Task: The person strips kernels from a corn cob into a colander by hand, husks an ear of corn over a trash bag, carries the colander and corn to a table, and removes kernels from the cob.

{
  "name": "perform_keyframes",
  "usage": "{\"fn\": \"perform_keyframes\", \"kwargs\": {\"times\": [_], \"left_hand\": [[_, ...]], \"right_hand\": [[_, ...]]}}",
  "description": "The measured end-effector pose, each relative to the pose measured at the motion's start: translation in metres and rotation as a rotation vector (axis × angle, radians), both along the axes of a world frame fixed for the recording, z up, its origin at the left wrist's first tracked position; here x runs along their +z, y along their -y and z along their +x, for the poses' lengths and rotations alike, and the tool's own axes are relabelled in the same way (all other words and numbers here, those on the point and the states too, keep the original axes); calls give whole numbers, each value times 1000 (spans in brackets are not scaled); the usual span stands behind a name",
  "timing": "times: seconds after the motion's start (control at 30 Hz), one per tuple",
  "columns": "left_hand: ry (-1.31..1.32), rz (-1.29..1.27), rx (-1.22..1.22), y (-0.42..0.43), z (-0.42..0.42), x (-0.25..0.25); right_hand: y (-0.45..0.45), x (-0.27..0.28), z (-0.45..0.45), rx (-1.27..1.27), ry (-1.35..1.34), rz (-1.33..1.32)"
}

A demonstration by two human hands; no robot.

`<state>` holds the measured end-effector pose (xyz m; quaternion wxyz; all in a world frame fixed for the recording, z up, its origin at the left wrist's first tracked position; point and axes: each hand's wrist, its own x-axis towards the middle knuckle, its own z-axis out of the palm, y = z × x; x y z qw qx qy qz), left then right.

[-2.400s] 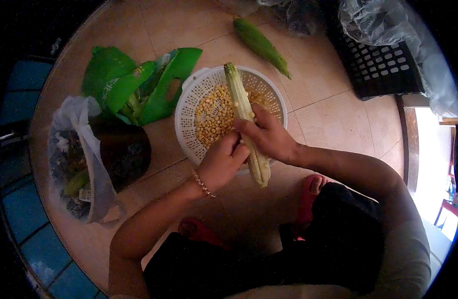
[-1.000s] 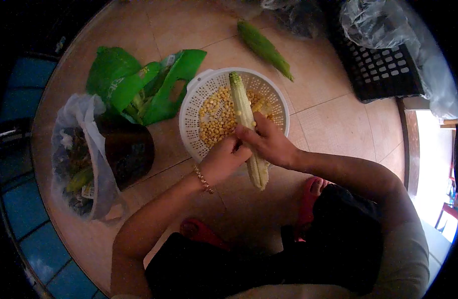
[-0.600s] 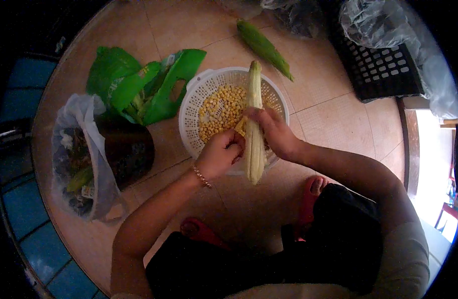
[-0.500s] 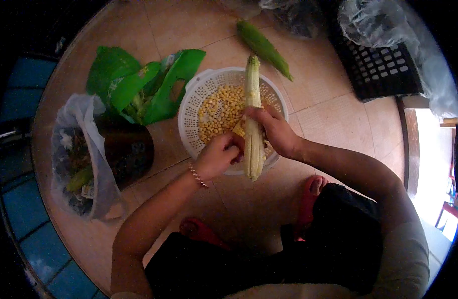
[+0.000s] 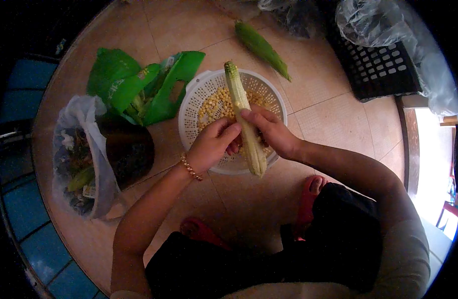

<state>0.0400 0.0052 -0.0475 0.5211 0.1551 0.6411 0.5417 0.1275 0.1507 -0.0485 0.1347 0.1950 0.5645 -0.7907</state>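
Observation:
My right hand (image 5: pixel 275 130) grips a corn cob (image 5: pixel 251 148) that is mostly stripped of kernels, its thumb lying across the middle. A few yellow kernels still cling near the thumb. The cob slants over a white colander (image 5: pixel 189 107), its darker tip pointing away from me. My left hand (image 5: pixel 211 143), with a beaded bracelet at the wrist, is closed against the cob's left side; its thumb meets the edge and its fingers curl partly out of sight. Loose corn kernels (image 5: pixel 212 105) lie in the colander below, partly hidden by my hands and the cob.
An ear of corn in green husk (image 5: pixel 261 49) lies on the tiled floor beyond the colander. To the left are a green bag (image 5: pixel 109 74) with husks and a plastic-lined bin (image 5: pixel 97 154) of scraps. A black crate (image 5: pixel 383 70) with clear plastic stands far right.
The cob has tilted, its far tip swinging left and its near end shifting slightly right. My left hand has turned, bringing its thumb up to the cob's side.

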Motion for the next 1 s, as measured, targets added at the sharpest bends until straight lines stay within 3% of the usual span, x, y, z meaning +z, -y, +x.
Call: {"fn": "perform_keyframes", "kwargs": {"times": [0.17, 0.27, 0.33, 0.37, 0.43, 0.53, 0.73, 0.97, 1.0], "left_hand": [[-130, 1, 37, 2, -3, -7], [-160, -58, 71, 6, -5, -14], [-143, -71, 86, 8, -5, -14], [-110, -85, 92, 8, -6, -14], [-77, -99, 98, 9, -5, -13], [13, -110, 140, 7, -2, -7], [120, -113, 24, 7, -9, -7], [116, -113, 51, 2, -8, -19], [119, -107, 74, 2, -7, -22]], "right_hand": [[8, -3, 1, -95, 37, -14], [11, -18, 10, -67, 16, 88], [14, -18, 13, 18, -40, 310], [16, -17, 17, 18, -40, 309], [19, 1, 19, 17, 57, -12], [18, -3, 19, 20, 28, -65], [18, -5, 23, 39, -7, 205], [16, 2, 20, 10, 14, 122], [15, 7, 19, -35, 60, -12]]}}
